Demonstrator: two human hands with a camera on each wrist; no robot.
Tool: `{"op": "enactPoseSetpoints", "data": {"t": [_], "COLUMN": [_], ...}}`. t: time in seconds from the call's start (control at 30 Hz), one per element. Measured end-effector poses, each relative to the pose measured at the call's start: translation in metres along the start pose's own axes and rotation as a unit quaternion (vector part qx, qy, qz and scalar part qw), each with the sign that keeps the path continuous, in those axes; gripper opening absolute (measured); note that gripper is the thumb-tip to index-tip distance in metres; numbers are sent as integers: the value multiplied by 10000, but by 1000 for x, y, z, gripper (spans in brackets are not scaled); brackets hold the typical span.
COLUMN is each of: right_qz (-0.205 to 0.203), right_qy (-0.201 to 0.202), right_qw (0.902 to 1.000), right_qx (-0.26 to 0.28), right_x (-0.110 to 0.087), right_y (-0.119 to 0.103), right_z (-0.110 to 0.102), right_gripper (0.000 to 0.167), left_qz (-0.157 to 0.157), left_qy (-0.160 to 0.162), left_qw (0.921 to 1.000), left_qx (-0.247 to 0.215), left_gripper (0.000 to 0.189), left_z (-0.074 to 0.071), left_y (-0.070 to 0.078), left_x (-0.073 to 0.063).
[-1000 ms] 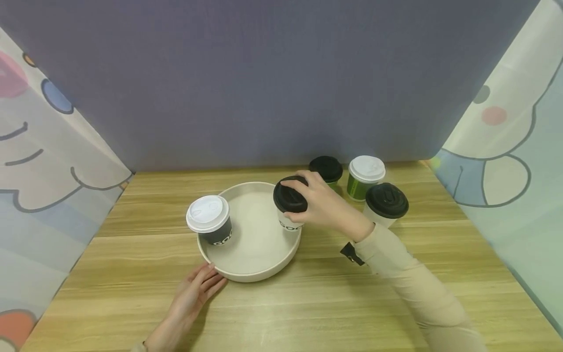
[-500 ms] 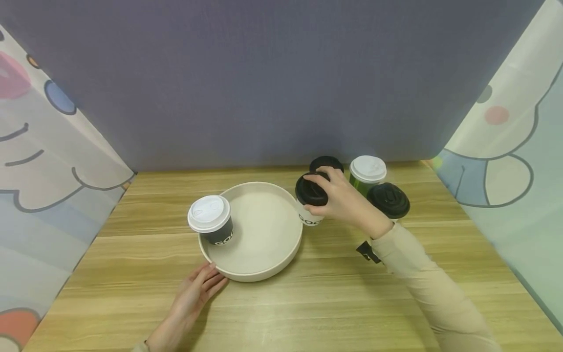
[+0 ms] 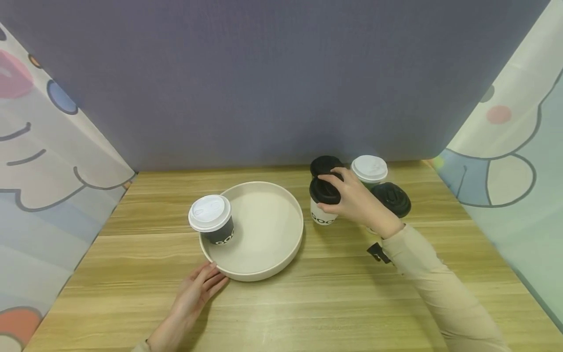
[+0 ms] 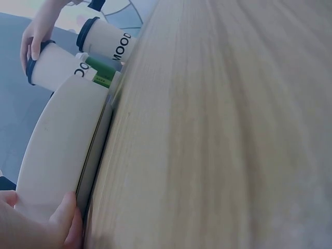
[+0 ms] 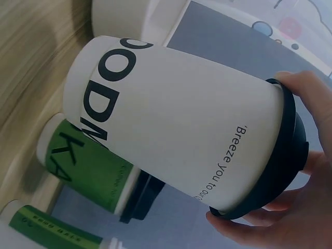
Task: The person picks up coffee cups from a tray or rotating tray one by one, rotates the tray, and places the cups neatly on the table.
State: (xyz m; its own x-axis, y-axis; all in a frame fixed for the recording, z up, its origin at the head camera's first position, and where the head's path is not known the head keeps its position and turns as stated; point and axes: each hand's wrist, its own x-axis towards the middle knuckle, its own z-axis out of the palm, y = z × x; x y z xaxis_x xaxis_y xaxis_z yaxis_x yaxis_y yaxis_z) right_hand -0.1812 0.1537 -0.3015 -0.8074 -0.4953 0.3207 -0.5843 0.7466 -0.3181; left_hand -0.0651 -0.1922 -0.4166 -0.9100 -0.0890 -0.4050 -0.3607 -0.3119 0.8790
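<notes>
My right hand (image 3: 358, 200) grips a white paper coffee cup (image 3: 323, 216) from above, fingers and thumb round its black lid (image 5: 282, 161). The cup is upright beside the right rim of a cream round tray (image 3: 272, 249). Dark lettering shows on its side in the right wrist view. My left hand (image 3: 189, 298) touches the tray's front left wall, fingers fairly straight, thumb near the rim. Inside the tray, at its left, stands a dark coffee cup with a white lid (image 3: 210, 215).
Behind the held cup is a green cup with a black lid (image 3: 325, 165). A green cup with a white lid (image 3: 369, 168) and a white cup with a black lid (image 3: 391, 199) stand to the right. A grey panel (image 3: 281, 88) closes off the table's back.
My right hand has carried the white cup rightward from over the tray to the table area just outside its rim. My left hand has stayed at the tray.
</notes>
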Motion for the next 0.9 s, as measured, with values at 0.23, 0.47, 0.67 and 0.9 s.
{"op": "enactPoseSetpoints", "data": {"t": [0.23, 0.47, 0.67, 0.9], "right_qz": [-11, 54, 76, 187], "right_qy": [55, 29, 26, -96], "right_qw": [10000, 10000, 10000, 9998], "right_qx": [-9, -27, -41, -31], "right_x": [-3, -7, -11, -14], "right_y": [7, 11, 15, 18], "right_z": [5, 11, 15, 20], "right_gripper": [61, 60, 61, 61], "left_qz": [-19, 19, 29, 63], "left_qy": [21, 0, 14, 56], "left_qw": [10000, 10000, 10000, 9999], "left_qx": [-22, -1, 43, 81], "left_gripper": [54, 52, 53, 54], "left_z": [0, 1, 3, 4], "left_y": [0, 0, -1, -1], "left_x": [0, 0, 1, 0]}}
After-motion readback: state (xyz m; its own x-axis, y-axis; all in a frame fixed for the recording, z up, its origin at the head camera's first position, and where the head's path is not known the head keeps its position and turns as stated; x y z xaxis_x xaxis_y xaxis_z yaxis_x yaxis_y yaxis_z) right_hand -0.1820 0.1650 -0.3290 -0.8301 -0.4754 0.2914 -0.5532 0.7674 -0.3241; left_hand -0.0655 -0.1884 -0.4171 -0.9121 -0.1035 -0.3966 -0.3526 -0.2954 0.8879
